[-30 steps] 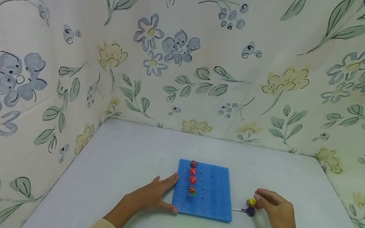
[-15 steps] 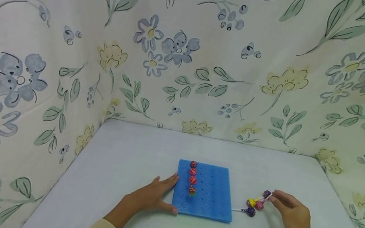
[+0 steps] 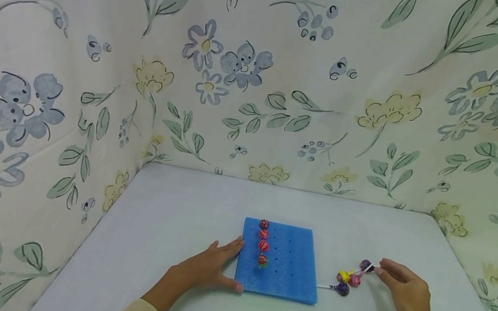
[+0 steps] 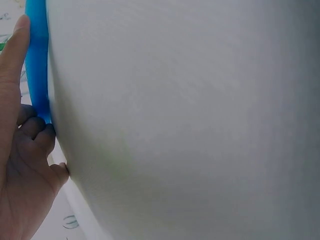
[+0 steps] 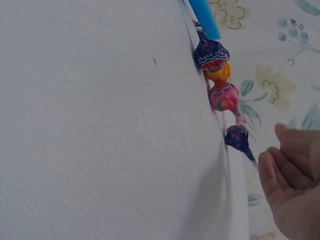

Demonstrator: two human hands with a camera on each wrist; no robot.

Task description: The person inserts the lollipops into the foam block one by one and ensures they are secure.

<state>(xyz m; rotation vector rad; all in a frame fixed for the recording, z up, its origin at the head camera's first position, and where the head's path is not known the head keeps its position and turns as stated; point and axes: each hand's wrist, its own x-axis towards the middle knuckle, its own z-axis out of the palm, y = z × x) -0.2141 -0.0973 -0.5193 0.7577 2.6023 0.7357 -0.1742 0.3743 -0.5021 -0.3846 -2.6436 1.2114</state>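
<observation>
My left hand lies along the left side of a blue foam board, fingers at its edge and thumb at the near corner. In the left wrist view, the left fingers touch the blue edge. Several red-wrapped lollipops stand in one column on the board, with small holes to their right. My right hand pinches the stick end of a dark purple lollipop. Beside it lie a pink lollipop, a yellow lollipop and another purple lollipop, whose stick points toward the board.
A white tabletop carries everything. Floral cloth hangs behind and along both sides. The loose lollipops lie close together to the right of the board, the nearest stick reaching the board's right edge.
My right hand has drawn back rightward from above the yellow and pink lollipops to the far purple lollipop's stick end, uncovering the cluster. The left hand and the board have stayed in place.
</observation>
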